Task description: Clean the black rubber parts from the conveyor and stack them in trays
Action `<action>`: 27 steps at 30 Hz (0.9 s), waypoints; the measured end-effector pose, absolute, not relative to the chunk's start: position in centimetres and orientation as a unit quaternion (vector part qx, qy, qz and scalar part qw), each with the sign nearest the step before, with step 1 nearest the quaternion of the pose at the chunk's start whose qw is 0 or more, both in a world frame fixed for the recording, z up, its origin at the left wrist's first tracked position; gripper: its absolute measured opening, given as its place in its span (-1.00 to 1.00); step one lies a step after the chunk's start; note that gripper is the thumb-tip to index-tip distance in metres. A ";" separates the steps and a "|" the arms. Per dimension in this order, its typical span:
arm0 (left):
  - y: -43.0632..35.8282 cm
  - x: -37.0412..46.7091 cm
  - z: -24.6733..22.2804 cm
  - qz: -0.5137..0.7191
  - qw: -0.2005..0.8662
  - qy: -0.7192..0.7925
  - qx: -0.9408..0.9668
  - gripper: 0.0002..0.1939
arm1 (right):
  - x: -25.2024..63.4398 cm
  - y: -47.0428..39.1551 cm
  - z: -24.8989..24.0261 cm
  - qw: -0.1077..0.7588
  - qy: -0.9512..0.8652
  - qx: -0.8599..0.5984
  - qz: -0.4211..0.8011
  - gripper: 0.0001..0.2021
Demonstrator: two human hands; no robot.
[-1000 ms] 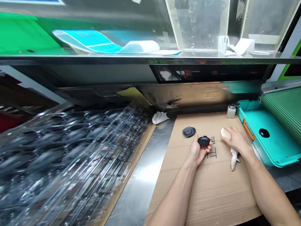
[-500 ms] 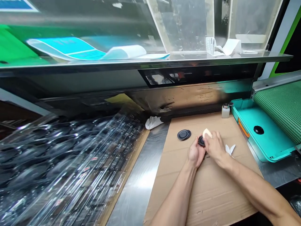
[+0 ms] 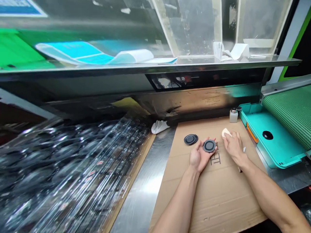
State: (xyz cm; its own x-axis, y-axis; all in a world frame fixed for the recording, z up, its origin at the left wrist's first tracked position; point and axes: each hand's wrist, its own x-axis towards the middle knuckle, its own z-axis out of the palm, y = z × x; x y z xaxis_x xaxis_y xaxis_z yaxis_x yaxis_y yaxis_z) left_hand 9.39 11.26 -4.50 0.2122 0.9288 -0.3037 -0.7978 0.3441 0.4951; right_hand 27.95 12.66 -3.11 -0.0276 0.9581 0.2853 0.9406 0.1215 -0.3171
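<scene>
2 bare hands worked over the cardboard sheet [image 3: 213,194] on the steel bench. the left hand [image 3: 199,157] was cupped palm up and grasped a round black disc [image 3: 209,146] at its fingertips, face up and raised a little off the cardboard. the right hand [image 3: 233,145] lay just right of it, fingers curled around a small pale pad [image 3: 225,132] that peeped out past the knuckles and sat close to the cardboard, apart from the disc. a 2nd disc [image 3: 190,139] lay flat on the cardboard just left of the held one, and a 3rd black piece [image 3: 267,135] sat on the teal tray [image 3: 279,152] at the right. a small bottle [image 3: 233,115] stood at the far edge of the cardboard beside that tray, a white glove [image 3: 159,126] lay crumpled at the back, and stacked clear trays of dark parts [image 3: 73,171] filled the left, too blurred to read. to do this step well, the disc probably wanted holding by its rim only, so the face stayed free of finger marks, and held level and steady while the pad met it flat. light, even strokes from centre to edge seemed wiser than hard pressing, which could tip the disc out of so shallow a hold. keeping the disc low over the cardboard would soften any slip.
</scene>
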 end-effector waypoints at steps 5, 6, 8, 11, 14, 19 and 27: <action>11.1 8.9 -4.0 0.540 0.796 0.258 0.089 -0.70 | 28.0 12.9 -4.2 0.196 -0.715 -0.671 0.029 -0.70; 10.9 9.0 -3.8 0.541 0.791 0.266 0.102 -0.70 | 28.0 13.0 -4.3 0.189 -0.716 -0.671 0.035 -0.71; 10.3 9.5 -3.5 0.559 0.758 0.292 0.166 -0.61 | 28.1 13.1 -4.5 0.182 -0.718 -0.670 0.046 -0.71; 8.7 10.7 -2.9 0.629 0.617 0.349 0.318 -0.28 | 28.2 13.2 -4.6 0.181 -0.720 -0.669 0.048 -0.69; 7.1 11.8 -2.4 0.670 0.473 0.388 0.420 -0.13 | 28.2 13.3 -4.8 0.182 -0.721 -0.667 0.045 -0.68; 6.1 12.5 -2.0 0.686 0.390 0.383 0.480 -0.02 | 28.2 13.5 -5.1 0.186 -0.720 -0.667 0.038 -0.67; 6.0 12.7 -2.2 0.678 0.388 0.385 0.491 0.05 | 28.3 13.7 -5.2 0.184 -0.721 -0.667 0.036 -0.69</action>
State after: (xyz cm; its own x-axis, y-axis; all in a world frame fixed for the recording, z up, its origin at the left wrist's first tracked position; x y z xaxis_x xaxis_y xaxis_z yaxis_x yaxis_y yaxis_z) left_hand 12.67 6.00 -2.23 -0.2162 0.9046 0.3675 -0.1490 -0.4025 0.9032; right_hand 28.31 13.73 -5.23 -0.0434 0.9750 0.2178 0.9486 0.1086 -0.2973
